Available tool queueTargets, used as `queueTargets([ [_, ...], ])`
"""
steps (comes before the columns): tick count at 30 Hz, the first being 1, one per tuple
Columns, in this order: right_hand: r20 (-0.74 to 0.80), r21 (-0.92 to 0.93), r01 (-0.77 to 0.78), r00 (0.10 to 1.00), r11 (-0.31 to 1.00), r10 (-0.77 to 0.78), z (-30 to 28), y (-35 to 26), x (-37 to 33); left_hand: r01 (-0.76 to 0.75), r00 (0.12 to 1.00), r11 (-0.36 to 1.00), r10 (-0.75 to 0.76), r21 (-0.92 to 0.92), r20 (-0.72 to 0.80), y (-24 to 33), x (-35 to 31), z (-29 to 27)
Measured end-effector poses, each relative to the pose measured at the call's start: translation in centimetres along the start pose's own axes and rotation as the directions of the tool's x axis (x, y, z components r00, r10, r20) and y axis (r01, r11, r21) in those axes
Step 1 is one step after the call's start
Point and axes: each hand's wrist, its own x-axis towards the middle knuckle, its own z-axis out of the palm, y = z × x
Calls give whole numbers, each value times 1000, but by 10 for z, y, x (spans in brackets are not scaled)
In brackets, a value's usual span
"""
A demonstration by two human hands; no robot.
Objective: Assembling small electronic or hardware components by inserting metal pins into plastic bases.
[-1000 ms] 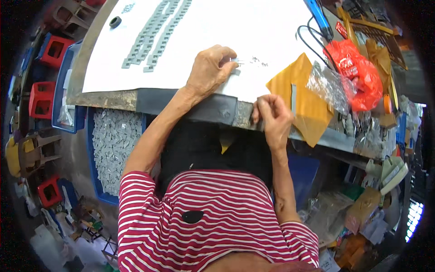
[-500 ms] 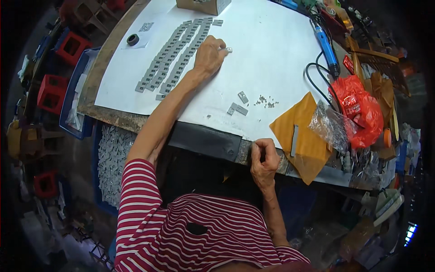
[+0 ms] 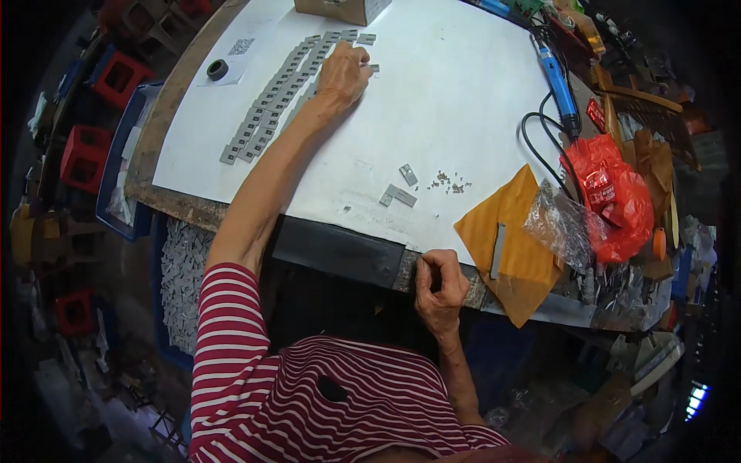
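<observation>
My left hand (image 3: 343, 75) reaches to the far part of the white sheet (image 3: 455, 85), at the right-hand edge of slanting rows of small grey rectangular plates (image 3: 266, 100). A grey plate (image 3: 375, 68) juts out beyond its pinched fingers. My right hand (image 3: 442, 292) is closed at the table's near edge, fingers curled to the thumb; what they hold, if anything, is hidden. In front of it on the sheet lie a few loose grey plates (image 3: 403, 196) and a scatter of tiny metal parts (image 3: 448, 184).
A blue electric screwdriver (image 3: 557, 81) with a black cable lies at the right. Near it are a red plastic bag (image 3: 614, 181) and a brown paper envelope (image 3: 509, 239). A black tape roll (image 3: 218, 70) is at left, a cardboard box (image 3: 340, 9) at the far edge. Below stands a bin of grey pieces (image 3: 181, 285).
My left hand has moved a little farther away and left along the rows with the grey plate. My right hand remains closed at the table edge. The whole view has shifted slightly.
</observation>
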Motion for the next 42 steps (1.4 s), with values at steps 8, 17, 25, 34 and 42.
queueTargets([
  [8,-17,16,30,999,999,-29,0,0,2,-38,999,999,38,17,8,2,7,2],
  [17,22,-24,30,999,999,-29,-1,-2,1,-75,996,967,86,243,-36,-7,23,10],
  [25,23,-32,22,1000,999,-21,0,-3,3,-88,994,911,109,404,-29,-9,34,16],
  [34,28,-32,36,999,999,-35,0,-1,5,-146,977,855,204,498,-64,-11,40,16],
  [42,27,-40,47,999,998,-46,1,-1,5,-173,965,854,247,491,-89,-10,40,15],
])
